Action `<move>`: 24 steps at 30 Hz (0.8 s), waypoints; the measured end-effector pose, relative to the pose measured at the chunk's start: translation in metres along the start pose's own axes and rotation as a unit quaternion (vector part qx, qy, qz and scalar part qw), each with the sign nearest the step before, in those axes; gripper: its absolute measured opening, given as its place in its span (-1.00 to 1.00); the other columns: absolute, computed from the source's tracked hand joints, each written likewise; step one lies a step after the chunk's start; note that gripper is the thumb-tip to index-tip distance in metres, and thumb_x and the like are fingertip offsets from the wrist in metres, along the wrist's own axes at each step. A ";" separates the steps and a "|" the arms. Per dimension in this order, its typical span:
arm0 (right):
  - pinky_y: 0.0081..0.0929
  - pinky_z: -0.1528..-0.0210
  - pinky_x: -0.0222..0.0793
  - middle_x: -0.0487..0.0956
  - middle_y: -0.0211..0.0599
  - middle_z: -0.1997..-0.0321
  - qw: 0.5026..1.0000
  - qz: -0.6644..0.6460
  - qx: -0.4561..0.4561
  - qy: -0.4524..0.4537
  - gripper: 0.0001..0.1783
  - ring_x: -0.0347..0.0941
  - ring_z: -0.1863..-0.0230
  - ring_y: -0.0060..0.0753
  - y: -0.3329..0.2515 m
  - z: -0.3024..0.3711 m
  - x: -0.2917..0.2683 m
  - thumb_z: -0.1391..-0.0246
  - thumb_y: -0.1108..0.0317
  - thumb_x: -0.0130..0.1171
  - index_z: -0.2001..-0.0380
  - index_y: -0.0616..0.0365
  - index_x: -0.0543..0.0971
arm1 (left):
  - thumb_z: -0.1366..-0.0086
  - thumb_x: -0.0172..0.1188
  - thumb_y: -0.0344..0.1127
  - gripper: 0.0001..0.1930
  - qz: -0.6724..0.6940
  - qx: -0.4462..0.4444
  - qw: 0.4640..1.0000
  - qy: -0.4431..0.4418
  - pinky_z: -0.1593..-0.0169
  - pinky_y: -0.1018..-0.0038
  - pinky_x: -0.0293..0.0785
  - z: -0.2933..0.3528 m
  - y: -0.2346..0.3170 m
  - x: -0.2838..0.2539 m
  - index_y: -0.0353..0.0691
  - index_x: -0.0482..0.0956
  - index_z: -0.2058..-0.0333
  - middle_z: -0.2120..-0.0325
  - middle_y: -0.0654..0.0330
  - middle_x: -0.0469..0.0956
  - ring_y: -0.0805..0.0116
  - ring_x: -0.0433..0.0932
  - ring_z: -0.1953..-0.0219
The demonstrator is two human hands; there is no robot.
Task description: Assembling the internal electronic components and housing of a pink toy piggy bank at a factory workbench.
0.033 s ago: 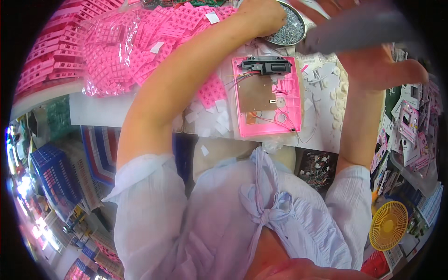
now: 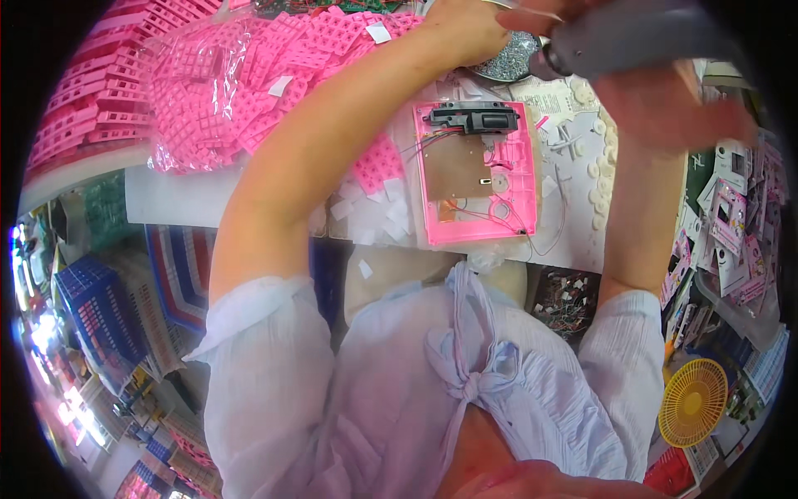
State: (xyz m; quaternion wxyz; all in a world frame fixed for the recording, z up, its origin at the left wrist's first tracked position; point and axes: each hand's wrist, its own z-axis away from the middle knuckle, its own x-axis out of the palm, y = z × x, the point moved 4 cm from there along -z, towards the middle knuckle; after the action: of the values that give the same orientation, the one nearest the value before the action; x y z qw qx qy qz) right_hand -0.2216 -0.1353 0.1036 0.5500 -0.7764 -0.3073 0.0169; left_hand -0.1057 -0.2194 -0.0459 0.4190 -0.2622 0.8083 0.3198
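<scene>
My left hand (image 2: 475,32) is curled at the top edge, over the rim of a round dish of small silvery screws (image 2: 509,58); its fingertips are hidden. With my right hand (image 2: 644,104), blurred by motion, I grip a dark grey electric screwdriver (image 2: 640,41) whose narrow end points toward the dish. The fingers of that hand reach close to my left hand. Below them a pink plastic housing (image 2: 525,179) lies open-side up on the table. Inside it are a black mechanism (image 2: 474,119), a brown board (image 2: 453,166) and thin wires. Neither hand touches the housing.
A clear bag of pink plastic parts (image 2: 195,100) and a loose heap of them (image 2: 324,41) fill the left. White paper bits (image 2: 391,216) and cream round pieces (image 2: 597,195) flank the housing. Printed cards (image 2: 731,224) and a yellow basket (image 2: 692,403) stand right.
My right hand and the screwdriver have moved; the tool's narrow end now sits over the dish's right side, and the fingers are closer to my left hand. The housing has stayed still.
</scene>
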 end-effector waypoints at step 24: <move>-0.37 0.32 0.29 0.30 -0.50 0.56 0.986 -0.024 -0.120 -0.116 -0.63 0.21 0.54 -0.54 0.021 0.050 0.005 -0.35 0.30 -0.07 -0.15 0.14 0.42 | -0.16 0.40 -0.33 -0.93 0.241 -0.035 0.968 0.056 0.09 0.36 0.18 0.112 0.071 -0.077 -0.08 0.72 0.35 0.51 0.37 0.59 0.45 0.52 0.44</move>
State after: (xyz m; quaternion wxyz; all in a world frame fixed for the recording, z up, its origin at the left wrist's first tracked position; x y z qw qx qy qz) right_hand -0.2259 -0.0952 0.0670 0.4137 -0.8222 -0.3869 0.0565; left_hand -0.0586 -0.0782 -0.0089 0.2746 -0.0916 0.8581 0.4241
